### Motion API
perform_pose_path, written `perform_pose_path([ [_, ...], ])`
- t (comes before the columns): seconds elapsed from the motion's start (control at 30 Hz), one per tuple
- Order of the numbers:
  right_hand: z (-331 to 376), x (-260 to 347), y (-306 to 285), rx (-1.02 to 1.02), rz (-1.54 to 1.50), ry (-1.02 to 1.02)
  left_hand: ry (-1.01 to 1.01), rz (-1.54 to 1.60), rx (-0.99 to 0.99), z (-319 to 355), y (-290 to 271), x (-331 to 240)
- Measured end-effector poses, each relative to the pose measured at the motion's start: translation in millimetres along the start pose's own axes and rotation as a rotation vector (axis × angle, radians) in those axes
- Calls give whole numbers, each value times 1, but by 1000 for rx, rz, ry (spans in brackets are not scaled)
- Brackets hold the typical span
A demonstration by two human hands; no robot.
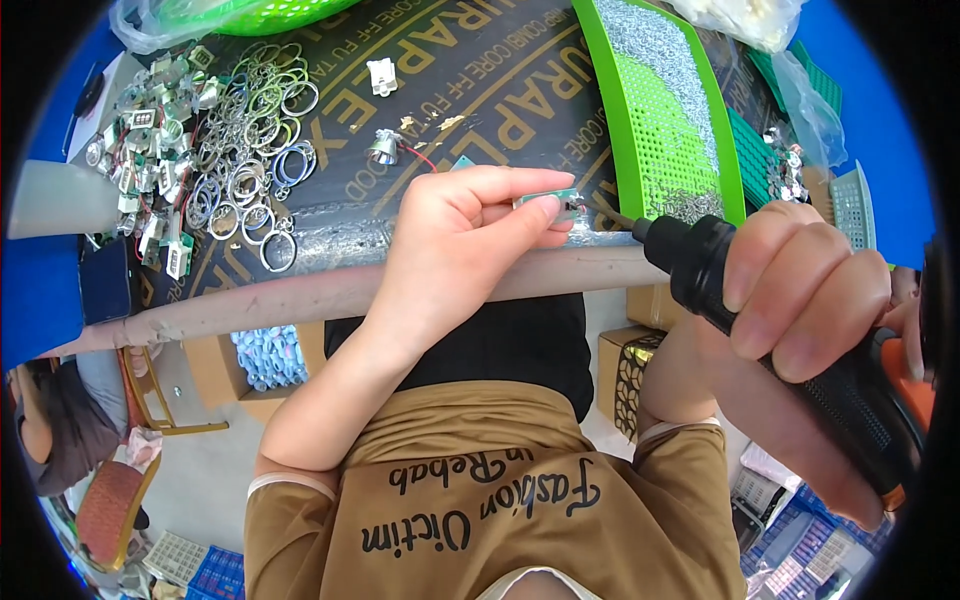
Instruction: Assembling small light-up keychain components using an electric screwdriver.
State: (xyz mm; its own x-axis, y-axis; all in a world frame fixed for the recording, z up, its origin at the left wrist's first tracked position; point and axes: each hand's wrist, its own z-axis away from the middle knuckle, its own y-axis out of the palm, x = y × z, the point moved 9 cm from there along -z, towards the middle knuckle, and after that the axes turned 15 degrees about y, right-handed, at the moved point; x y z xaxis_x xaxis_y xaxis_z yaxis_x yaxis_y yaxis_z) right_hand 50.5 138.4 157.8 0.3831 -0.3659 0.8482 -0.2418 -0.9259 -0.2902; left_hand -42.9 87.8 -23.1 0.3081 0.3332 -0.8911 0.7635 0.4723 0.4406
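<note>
The left hand (455, 240) pinched a small green board (548, 198) between thumb and fingertips, holding it just over the near edge of the table (330, 290). The right hand (800, 290) was wrapped tight around a black-and-orange driver (790, 350), whose thin bit (615, 215) ran toward ten o'clock and met the board's right end. Whether the bit actually touched a screw could not be told; that spot was too small.

From the board, at two o'clock, lay a green tray (660, 130) with a drift of tiny silver screws (655, 50) along its upper part and a few more at its lower end. Further right sat darker green trays (760, 140) and a clear bag (810, 110) with small metal parts beside it.

At eleven o'clock from the left hand a small lamp head (383, 148) with a red wire rested on the black printed mat (480, 110), and above it a white plastic piece (381, 75). At ten o'clock spread a heap of key rings (250, 150), and left of that a pile of little circuit parts (150, 140).

At six o'clock, under the hands, the person's brown shirt (480, 500) filled the lower view. Cardboard boxes (630, 370) stood under the table.
</note>
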Motion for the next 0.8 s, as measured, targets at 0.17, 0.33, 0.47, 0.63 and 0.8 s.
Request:
perform_pose_path([
  [0.17, 2, -7, -2, 95, -49, -7, 1, -39, 18, 0, 1, -1],
  [0.33, 0, -13, -2, 133, -77, 24, 2, -35, 24, -1, 3, -2],
  [0.47, -5, -12, 13, 85, -81, 26, 6, -49, 18, 0, 3, -4],
  [0.63, 7, -10, 6, -118, -39, -150, 22, -50, 22, -1, 3, -2],
  [0.8, 0, -14, 14, -28, -75, -104, 47, -107, 28, 1, 1, -3],
])
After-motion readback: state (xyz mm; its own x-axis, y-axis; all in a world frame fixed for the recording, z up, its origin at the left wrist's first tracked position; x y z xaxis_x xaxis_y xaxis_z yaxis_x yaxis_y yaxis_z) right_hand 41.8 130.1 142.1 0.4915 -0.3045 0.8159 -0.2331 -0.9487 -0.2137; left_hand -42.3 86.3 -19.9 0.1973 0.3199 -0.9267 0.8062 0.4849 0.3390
